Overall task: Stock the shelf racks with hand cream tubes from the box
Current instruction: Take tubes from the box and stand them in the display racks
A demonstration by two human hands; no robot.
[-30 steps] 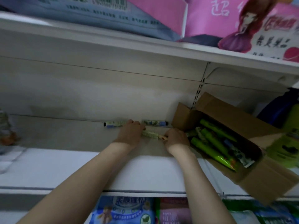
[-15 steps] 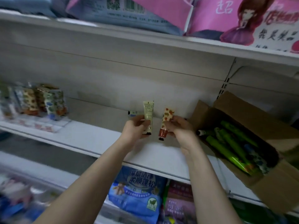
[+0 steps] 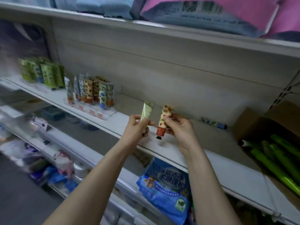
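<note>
My left hand grips a pale green hand cream tube, held upright with its cap down. Beside it my right hand pinches an orange-patterned tube, also cap down. Both tubes hover above the white shelf. A clear rack further left on the shelf holds several upright patterned tubes. A blue-patterned tube lies flat against the shelf's back panel. The open cardboard box sits at the right with green tubes inside.
More green-patterned tubes stand at the shelf's far left. A blue detergent bag and other packs fill the shelf below. Pink and blue packages lie on the shelf above.
Both hands lifted the two tubes off the shelf surface and turned them upright. My view has swung left, bringing the rack of tubes into sight.
</note>
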